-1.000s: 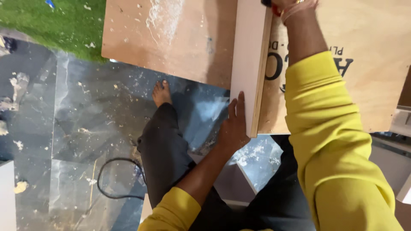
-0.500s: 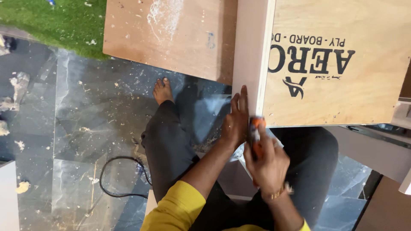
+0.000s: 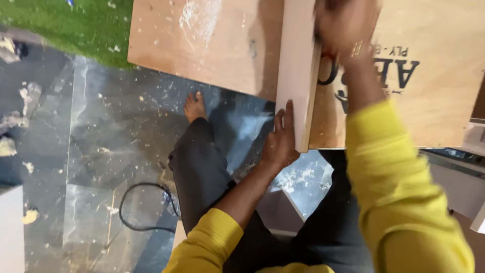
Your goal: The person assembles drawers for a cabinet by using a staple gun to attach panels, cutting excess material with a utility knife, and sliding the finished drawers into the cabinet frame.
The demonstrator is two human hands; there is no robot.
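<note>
I see the left hand (image 3: 279, 146) flat, fingers (image 3: 289, 117) extended, pressing the white board (image 3: 295, 71) edge. The right hand (image 3: 346, 30) grips a blurred orange tool (image 3: 327, 63) just below its curled fingers, against the plywood sheet (image 3: 434, 101)

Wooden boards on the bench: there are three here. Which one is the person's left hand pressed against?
The left hand rests on the narrow pale board standing between the two wide brown plywood sheets; the printed sheet lies right of it, the dusty sheet left.

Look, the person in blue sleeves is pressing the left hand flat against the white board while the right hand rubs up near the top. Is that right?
Not quite: the sleeves are yellow, not blue, as the head view shows. The rest stands: the left hand presses against the white board while the right hand works near the top.
</note>
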